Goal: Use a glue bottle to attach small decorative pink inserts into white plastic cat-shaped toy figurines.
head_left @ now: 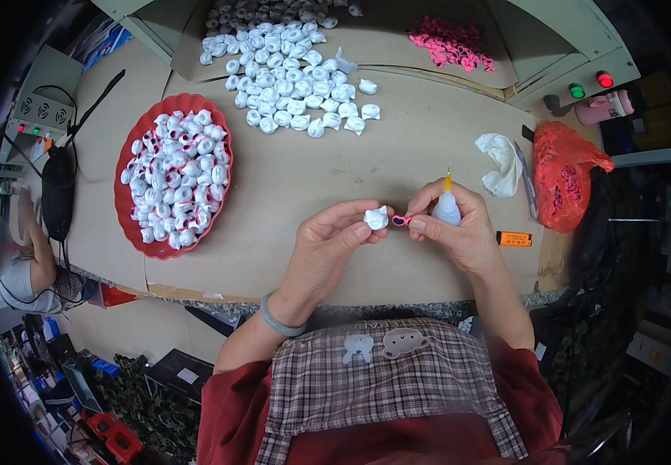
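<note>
Between the thumb and fingers of my left hand (328,236) is a small white cat-head figure (376,218), its pointed ears up. My right hand (455,225) pinches a tiny pink glasses-shaped piece (401,221) close beside the figure; whether the two touch I cannot tell. That same hand also wraps a squeeze bottle (447,208), translucent with a yellow needle tip (448,182) pointing up. To the left, a red scalloped tray (127,213) is heaped with white figures, many showing pink parts. Plain white figures (297,93) lie spread at the back of the table.
Pink pieces (452,43) are piled on the shelf at back right. Along the right lie a crumpled white tissue (500,164), a red plastic bag (564,174) with pink pieces inside, and an orange-and-black lighter-sized item (514,239). Another person (29,263) sits at far left.
</note>
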Demonstrator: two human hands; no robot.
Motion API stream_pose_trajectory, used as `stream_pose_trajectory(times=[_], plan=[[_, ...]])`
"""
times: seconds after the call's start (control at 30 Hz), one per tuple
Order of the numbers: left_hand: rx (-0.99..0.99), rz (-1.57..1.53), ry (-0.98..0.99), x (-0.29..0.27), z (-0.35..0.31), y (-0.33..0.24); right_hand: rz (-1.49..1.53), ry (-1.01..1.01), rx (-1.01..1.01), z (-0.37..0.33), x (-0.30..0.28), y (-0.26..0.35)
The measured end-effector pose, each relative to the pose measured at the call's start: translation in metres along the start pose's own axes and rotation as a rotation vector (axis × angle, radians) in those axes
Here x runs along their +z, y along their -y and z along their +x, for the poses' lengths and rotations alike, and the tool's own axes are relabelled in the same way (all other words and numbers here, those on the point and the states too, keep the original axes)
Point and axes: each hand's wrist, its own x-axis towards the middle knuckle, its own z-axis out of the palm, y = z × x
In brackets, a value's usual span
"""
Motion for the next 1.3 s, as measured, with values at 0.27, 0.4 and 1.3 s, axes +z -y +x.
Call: stream_pose_trajectory(times=[0.27, 0.4, 1.3], plan=[[0.083, 0.184, -0.013, 0.007, -0.007, 0.007, -0.108, 0.028, -0.007, -0.007, 0.009, -0.006], [0.068, 0.224, -0.016, 0.008, -0.007, 0.008, -0.164, 0.032, -0.012, -0.01, 0.008, -0.006], [0.229, 0.478, 0.01, 0.014, -0.008, 0.016, -0.351, -0.23, -0.118, -0.019, 0.02, -0.035]])
